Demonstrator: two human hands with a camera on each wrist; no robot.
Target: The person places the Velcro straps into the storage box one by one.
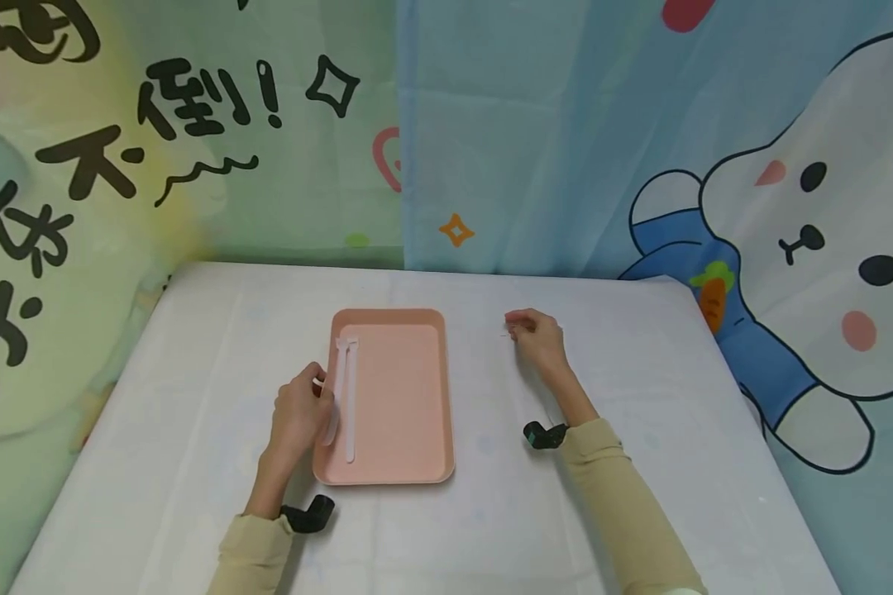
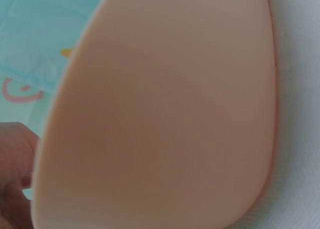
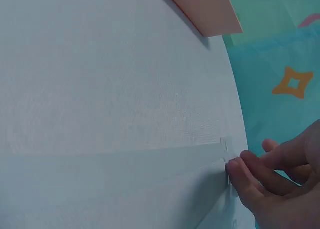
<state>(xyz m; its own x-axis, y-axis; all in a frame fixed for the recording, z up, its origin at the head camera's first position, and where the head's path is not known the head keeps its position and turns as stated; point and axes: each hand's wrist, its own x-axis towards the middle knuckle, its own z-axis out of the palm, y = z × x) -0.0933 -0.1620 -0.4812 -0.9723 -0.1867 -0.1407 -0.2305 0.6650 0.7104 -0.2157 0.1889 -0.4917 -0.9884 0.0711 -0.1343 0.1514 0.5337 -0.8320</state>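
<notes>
A shallow pink tray [image 1: 402, 397] lies on the table. Inside its left part are two long, thin white plastic pieces; one white piece [image 1: 352, 405] lies straight, and the other white piece [image 1: 331, 430] slants along the left wall. My left hand [image 1: 298, 409] has its fingers bent at the tray's left rim, right beside the slanted piece; its fingertips are partly hidden behind the rim in the left wrist view. To the right of the tray, my right hand [image 1: 537, 337] pinches the far end of a pale, see-through strip [image 3: 125, 171] with a short crosswise end.
A white cloth covers the table [image 1: 484, 529], with its far edge just beyond my right hand. Behind it hangs a printed curtain [image 1: 521, 149] with a cartoon rabbit [image 1: 804, 215]. Black wrist cameras sit at both sleeves.
</notes>
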